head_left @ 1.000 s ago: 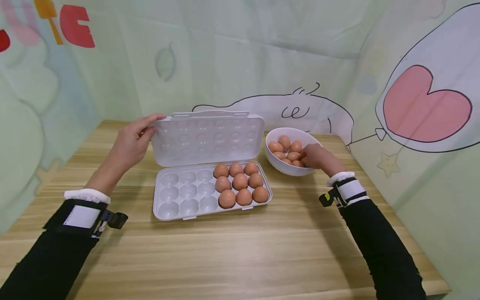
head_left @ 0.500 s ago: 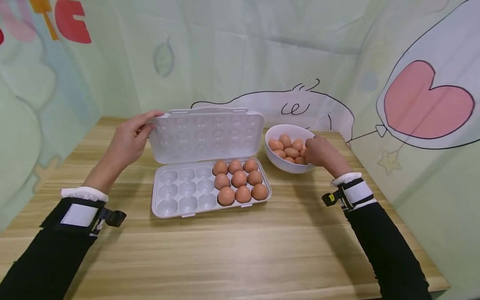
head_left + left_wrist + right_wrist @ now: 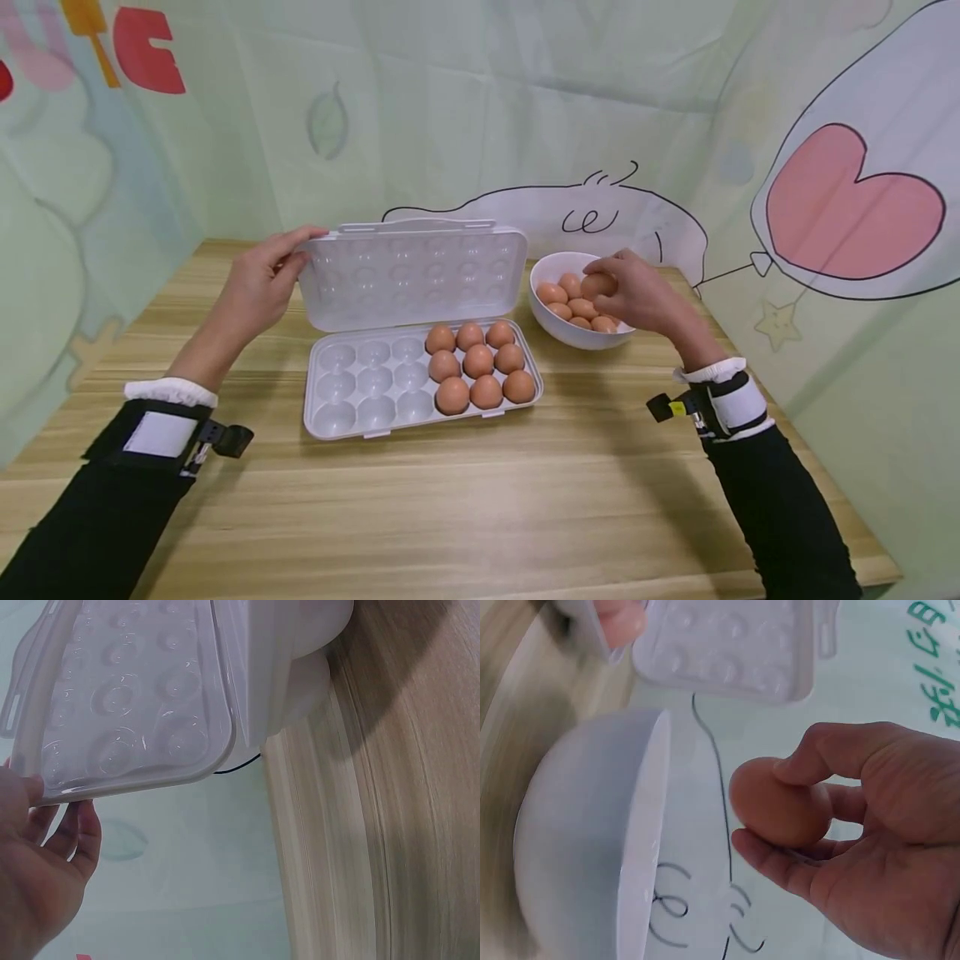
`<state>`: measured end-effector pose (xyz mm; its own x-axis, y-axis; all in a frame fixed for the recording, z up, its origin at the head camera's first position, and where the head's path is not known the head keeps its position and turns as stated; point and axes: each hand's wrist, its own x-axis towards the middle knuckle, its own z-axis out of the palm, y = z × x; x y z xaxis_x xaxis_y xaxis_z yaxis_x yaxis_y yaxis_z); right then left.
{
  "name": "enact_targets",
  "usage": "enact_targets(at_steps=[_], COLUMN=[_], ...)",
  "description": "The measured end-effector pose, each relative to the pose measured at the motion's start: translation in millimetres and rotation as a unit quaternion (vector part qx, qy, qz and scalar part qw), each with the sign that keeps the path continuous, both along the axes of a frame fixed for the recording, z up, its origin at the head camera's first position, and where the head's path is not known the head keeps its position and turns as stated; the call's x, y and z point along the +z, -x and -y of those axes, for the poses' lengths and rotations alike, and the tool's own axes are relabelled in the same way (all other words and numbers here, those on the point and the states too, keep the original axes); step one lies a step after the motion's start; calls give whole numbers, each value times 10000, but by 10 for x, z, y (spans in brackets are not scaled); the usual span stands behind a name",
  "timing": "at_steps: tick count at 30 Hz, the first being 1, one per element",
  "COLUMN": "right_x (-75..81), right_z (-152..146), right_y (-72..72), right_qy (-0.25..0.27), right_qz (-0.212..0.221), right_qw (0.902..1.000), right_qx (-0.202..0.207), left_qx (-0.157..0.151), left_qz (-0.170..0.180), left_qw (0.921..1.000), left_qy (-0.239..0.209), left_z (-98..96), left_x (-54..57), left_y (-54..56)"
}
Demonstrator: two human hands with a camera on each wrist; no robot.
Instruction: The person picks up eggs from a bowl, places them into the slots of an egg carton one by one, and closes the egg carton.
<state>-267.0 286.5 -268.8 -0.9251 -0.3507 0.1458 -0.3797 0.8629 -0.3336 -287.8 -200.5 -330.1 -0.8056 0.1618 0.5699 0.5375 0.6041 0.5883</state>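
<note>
My left hand pinches the upper left corner of the egg carton's raised lid; the left wrist view shows the thumb on one face of the lid and fingers behind it. My right hand holds a brown egg between thumb and fingers, just above the bowl's opening. Several more brown eggs lie in the white bowl. In the white egg carton, brown eggs fill the right half, and the left half shows bare round hollows.
The carton and bowl stand side by side on a wood-grain table. Behind the table hangs a printed backdrop, which also runs along the right side. The table's right edge slants toward the front right corner.
My right hand reached into the bowl, then rose with an egg in its fingers. My left hand stays on the lid, and the eggs in the carton have not moved.
</note>
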Motion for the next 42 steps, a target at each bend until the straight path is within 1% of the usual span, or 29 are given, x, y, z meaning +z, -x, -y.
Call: enact_targets(at_steps=[2,5,9,12,15,20,23,28,32,36,42], right_x=[30,72,120,170,213,262,271,258,231,182,50], right_z=[71,189,355,492,627,823,909,1026,1137,1269,1472], right_y=[-61,-135,-197,-227,-242,-252,-235,-207,-190,-160,-64], right_qy=[291,703,1053,1206,1397,1550,1471,1280,1084,857,495], right_qz=[-1,-118,-479,-729,-857,-834,-765,-749,-754,-825,-852], right_qw=[9995,9966,9894,9823,9747,9702,9713,9706,9714,9709,9650], right_qx=[144,424,872,1233,1518,1663,1707,1893,1973,2077,2429], left_qx=[-5,-8,-11,-5,19,41,31,8,3,-22,-48], left_qz=[15,69,93,75,84,102,73,-10,10,1,-31], left_qw=[10000,10000,10000,10000,10000,9999,10000,10000,10000,10000,10000], left_qy=[-9,-16,-8,-5,6,26,34,64,75,68,34], left_z=[1,2,7,15,19,7,-8,-29,-36,-38,-40], left_x=[1,1,-4,-6,-2,11,15,24,32,40,39], left_y=[-1,-6,-10,-11,-9,-10,-10,-4,-4,-11,-12])
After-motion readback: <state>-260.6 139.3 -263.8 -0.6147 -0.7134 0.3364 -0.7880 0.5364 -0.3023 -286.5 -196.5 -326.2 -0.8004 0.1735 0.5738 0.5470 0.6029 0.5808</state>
